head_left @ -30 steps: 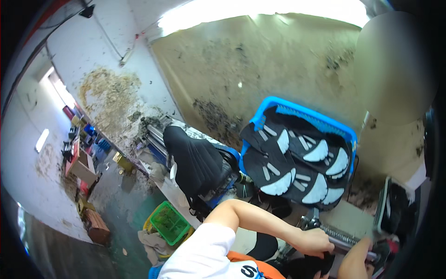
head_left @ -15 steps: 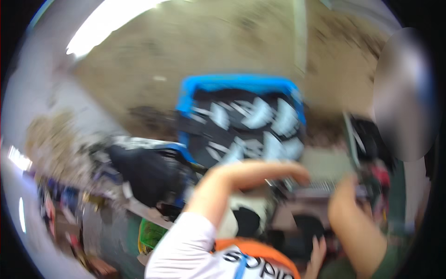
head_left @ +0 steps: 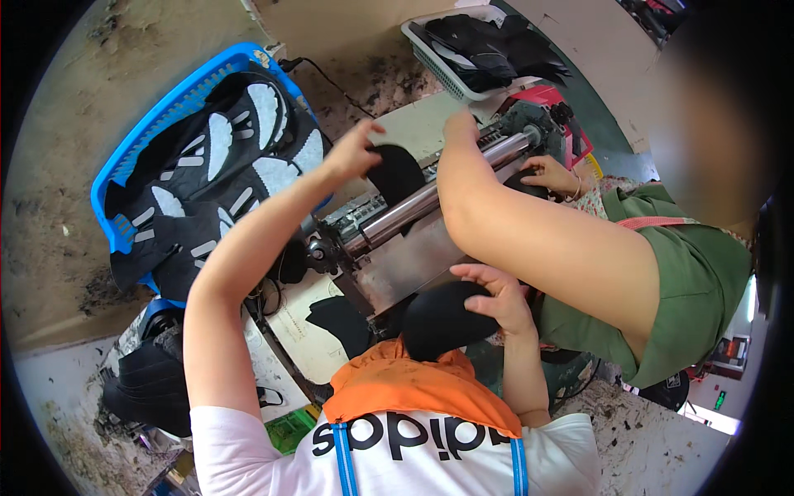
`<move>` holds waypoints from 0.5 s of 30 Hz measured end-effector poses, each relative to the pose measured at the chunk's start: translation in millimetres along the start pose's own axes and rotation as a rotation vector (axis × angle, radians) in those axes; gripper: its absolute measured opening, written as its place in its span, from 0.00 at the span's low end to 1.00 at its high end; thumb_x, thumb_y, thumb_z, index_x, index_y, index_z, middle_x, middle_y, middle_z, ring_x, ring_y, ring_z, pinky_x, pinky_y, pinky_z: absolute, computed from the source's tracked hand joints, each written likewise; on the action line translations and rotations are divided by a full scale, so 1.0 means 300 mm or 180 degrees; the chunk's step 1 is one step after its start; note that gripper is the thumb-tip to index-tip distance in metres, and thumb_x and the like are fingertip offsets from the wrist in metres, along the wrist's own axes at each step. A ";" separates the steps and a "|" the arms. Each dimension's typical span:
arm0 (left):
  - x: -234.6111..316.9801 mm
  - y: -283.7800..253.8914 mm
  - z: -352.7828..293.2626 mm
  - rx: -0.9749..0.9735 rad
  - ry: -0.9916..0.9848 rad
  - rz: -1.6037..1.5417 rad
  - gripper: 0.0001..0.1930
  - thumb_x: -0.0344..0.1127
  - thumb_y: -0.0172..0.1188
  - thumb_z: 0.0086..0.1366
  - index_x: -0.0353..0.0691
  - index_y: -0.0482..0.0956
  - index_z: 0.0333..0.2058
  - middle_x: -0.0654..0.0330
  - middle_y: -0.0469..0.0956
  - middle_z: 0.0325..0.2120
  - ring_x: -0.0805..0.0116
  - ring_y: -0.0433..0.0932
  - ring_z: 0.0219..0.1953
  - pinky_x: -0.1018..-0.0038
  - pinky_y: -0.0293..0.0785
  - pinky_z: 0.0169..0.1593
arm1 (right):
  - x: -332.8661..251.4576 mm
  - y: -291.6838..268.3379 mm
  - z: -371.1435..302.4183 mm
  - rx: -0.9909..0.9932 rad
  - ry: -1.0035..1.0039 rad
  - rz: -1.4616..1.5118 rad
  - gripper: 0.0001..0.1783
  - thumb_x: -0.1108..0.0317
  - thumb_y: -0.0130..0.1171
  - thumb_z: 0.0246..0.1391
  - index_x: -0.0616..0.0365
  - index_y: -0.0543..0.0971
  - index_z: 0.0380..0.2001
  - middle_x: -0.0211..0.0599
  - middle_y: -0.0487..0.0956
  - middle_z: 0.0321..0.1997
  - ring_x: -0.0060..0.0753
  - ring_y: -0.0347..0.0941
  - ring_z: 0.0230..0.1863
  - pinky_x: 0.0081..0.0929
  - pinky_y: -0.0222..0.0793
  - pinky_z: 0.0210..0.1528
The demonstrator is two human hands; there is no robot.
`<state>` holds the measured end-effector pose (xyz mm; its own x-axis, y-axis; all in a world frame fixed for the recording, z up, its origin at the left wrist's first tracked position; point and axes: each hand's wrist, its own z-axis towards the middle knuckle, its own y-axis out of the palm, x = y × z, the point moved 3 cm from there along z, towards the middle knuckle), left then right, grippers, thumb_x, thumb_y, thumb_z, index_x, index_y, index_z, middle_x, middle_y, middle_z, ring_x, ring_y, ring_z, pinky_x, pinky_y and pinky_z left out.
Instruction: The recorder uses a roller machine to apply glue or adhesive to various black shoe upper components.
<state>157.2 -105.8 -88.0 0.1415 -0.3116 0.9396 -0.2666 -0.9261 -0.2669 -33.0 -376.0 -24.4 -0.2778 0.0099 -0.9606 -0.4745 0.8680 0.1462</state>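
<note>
Hands [head_left: 356, 154] apart, left [head_left: 354, 155] spread beside black piece [head_left: 399, 171], right [head_left: 503, 307] over black oval [head_left: 442, 324], grip unclear

Tan wall [head_left: 62, 178] behind table's back edge: scuffed, blotched with dark stains, more dark speckling low down where it nears the tabletop. 1 narrow pale upright strip [head_left: 263, 23] on it. Table [head_left: 302, 326] itself pale cream, smudged. Off the left end, 1 whitish wall [head_left: 51, 376], dirty. Beyond the near right corner, 1 pale wall [head_left: 633, 442], patchy with brown-black grime. Farther right, 1 bright white strip [head_left: 713, 419], window or lamp unclear; 1 small green glow [head_left: 719, 400] just above it.
</note>
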 end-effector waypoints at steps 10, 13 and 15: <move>0.113 -0.136 -0.038 0.0537 0.1440 0.3115 0.11 0.25 0.47 0.51 0.40 0.79 0.29 0.53 0.75 0.37 0.52 0.76 0.38 0.62 0.73 0.41 | 0.209 -0.055 0.119 0.1830 -0.0998 -0.2723 0.14 0.80 0.57 0.47 0.61 0.78 0.40 0.41 0.77 0.46 0.29 0.72 0.48 0.25 0.64 0.50; -0.030 -0.028 -0.079 -0.0400 0.0929 0.3171 0.11 0.26 0.49 0.51 0.38 0.79 0.32 0.49 0.73 0.36 0.50 0.74 0.40 0.61 0.71 0.45 | 0.230 -0.078 0.131 0.1590 -0.0659 -0.1040 0.07 0.84 0.49 0.46 0.64 0.74 0.29 0.36 0.77 0.35 0.27 0.73 0.40 0.23 0.65 0.47; -0.061 0.008 -0.092 -0.0968 0.0746 0.2701 0.10 0.30 0.51 0.54 0.36 0.78 0.34 0.50 0.73 0.36 0.51 0.73 0.42 0.64 0.70 0.46 | 0.216 -0.098 0.129 0.1460 -0.0495 -0.0654 0.07 0.84 0.49 0.46 0.63 0.72 0.29 0.31 0.75 0.36 0.18 0.69 0.37 0.17 0.64 0.43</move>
<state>127.7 -96.4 -99.8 -0.4025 -0.7771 0.4838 -0.4357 -0.3021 -0.8479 -4.7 -381.7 -100.3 -0.0736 -0.1402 -0.9874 -0.0822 0.9876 -0.1341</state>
